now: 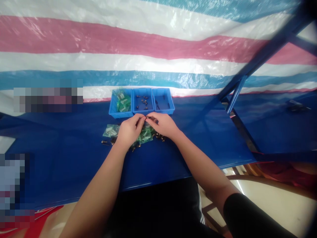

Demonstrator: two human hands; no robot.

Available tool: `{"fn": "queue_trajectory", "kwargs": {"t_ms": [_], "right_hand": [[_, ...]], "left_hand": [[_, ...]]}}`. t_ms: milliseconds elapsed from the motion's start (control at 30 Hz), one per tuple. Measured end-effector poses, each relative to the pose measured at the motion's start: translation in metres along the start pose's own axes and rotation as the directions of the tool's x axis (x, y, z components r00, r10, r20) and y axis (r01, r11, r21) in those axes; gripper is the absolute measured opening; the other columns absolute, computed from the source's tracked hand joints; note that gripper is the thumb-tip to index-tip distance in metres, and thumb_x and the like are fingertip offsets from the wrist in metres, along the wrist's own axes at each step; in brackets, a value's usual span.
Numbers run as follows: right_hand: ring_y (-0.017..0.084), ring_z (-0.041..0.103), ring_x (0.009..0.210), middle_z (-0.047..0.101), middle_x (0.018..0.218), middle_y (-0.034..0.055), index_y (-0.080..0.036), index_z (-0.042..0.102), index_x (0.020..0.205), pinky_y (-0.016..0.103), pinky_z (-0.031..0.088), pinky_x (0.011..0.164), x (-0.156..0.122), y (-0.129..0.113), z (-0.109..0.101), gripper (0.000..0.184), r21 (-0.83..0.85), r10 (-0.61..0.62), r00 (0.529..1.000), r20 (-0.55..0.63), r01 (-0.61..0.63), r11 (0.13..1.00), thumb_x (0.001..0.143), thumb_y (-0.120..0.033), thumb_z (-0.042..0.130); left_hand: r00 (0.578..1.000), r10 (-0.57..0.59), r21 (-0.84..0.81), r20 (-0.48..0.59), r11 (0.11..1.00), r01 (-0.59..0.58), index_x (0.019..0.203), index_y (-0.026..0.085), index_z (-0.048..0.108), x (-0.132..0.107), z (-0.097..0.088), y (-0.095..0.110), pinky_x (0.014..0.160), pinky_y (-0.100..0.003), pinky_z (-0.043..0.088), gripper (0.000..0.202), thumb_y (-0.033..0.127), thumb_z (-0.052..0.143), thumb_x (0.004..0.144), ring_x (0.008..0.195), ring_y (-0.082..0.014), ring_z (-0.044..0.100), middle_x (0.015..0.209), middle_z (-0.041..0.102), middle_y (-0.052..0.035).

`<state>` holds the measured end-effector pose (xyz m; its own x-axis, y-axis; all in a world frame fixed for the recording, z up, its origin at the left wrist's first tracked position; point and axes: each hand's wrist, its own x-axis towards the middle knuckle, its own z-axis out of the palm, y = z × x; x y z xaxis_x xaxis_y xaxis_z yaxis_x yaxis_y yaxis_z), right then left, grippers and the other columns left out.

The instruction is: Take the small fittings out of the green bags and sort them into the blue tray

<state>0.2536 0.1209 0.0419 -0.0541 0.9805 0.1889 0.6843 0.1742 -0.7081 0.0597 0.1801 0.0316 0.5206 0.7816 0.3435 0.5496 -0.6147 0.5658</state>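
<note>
At frame centre, I see the left hand and right hand pinching a small part. Bins above hold some pieces; the pile below looks undone.

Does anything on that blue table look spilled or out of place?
Possibly: loose small parts and green packets lie strewn on the table near the left hand and right hand, while similar ones sit in the blue bins. No damage is visible.
</note>
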Motion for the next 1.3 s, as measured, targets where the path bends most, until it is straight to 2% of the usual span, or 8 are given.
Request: {"fn": "queue_trajectory", "kwargs": {"t_ms": [233,433,567,733,1100,1300], "right_hand": [[0.020,0.074,0.095,0.080,0.105,0.0039,-0.023,0.072,0.119,0.030,0.050,0.086,0.0011,0.0033,0.0020,0.029,-0.007,0.018,0.999,-0.026,-0.019,1.000,0.106,-0.041,0.052],[0.020,0.074,0.093,0.080,0.102,0.0047,-0.023,0.072,0.113,0.029,0.049,0.083,0.0004,0.0026,0.0030,0.029,-0.017,0.003,1.000,-0.019,-0.004,1.000,0.107,-0.042,0.051],[0.019,0.073,0.091,0.079,0.098,0.0044,-0.021,0.072,0.106,0.029,0.049,0.082,0.0003,0.0012,0.0021,0.032,-0.004,0.004,1.000,-0.012,-0.004,1.000,0.107,-0.044,0.051],[0.018,0.074,0.090,0.080,0.105,0.0039,-0.023,0.071,0.120,0.030,0.051,0.084,0.0007,0.0021,0.0021,0.029,0.039,-0.001,1.000,-0.028,0.002,0.999,0.105,-0.042,0.055],[0.019,0.074,0.093,0.080,0.105,0.0042,-0.024,0.072,0.120,0.032,0.053,0.087,0.0008,0.0021,0.0031,0.029,0.035,0.003,1.000,-0.027,-0.002,0.999,0.104,-0.042,0.056],[0.019,0.075,0.089,0.080,0.103,0.0029,-0.025,0.069,0.129,0.032,0.054,0.086,0.0001,0.0031,0.0041,0.032,0.054,0.009,0.998,-0.056,-0.006,0.999,0.103,-0.040,0.059]], "left_hand": [[0.999,0.016,-0.049,-0.040,0.999,-0.018,0.123,0.020,0.070,-0.0003,0.0021,0.0006,0.066,-0.024,0.046,0.034,0.043,0.057,0.101,0.064,-0.0140,0.063,0.075,0.068,0.0005],[0.995,0.066,-0.016,-0.071,0.998,-0.067,0.112,0.021,0.074,-0.0008,0.0028,-0.0031,0.065,-0.023,0.044,0.028,0.040,0.057,0.102,0.063,-0.0127,0.059,0.072,0.066,0.0012],[0.996,0.062,-0.009,-0.062,0.998,-0.062,0.114,0.021,0.075,0.0000,0.0014,-0.0029,0.067,-0.024,0.046,0.030,0.041,0.056,0.103,0.066,-0.0140,0.063,0.077,0.071,-0.0008],[0.999,0.026,-0.004,-0.037,1.000,-0.026,0.114,0.020,0.075,0.0004,0.0010,-0.0011,0.067,-0.025,0.047,0.032,0.042,0.054,0.103,0.068,-0.0157,0.066,0.082,0.075,-0.0029],[0.999,0.029,0.007,-0.020,1.000,-0.029,0.113,0.021,0.073,0.0005,0.0025,-0.0050,0.069,-0.027,0.045,0.036,0.046,0.047,0.106,0.071,-0.0177,0.068,0.088,0.077,-0.0043],[0.999,0.037,0.013,-0.014,0.999,-0.037,0.113,0.022,0.073,0.0006,0.0030,-0.0054,0.071,-0.027,0.046,0.036,0.047,0.047,0.107,0.074,-0.0183,0.069,0.092,0.078,-0.0045]]}}
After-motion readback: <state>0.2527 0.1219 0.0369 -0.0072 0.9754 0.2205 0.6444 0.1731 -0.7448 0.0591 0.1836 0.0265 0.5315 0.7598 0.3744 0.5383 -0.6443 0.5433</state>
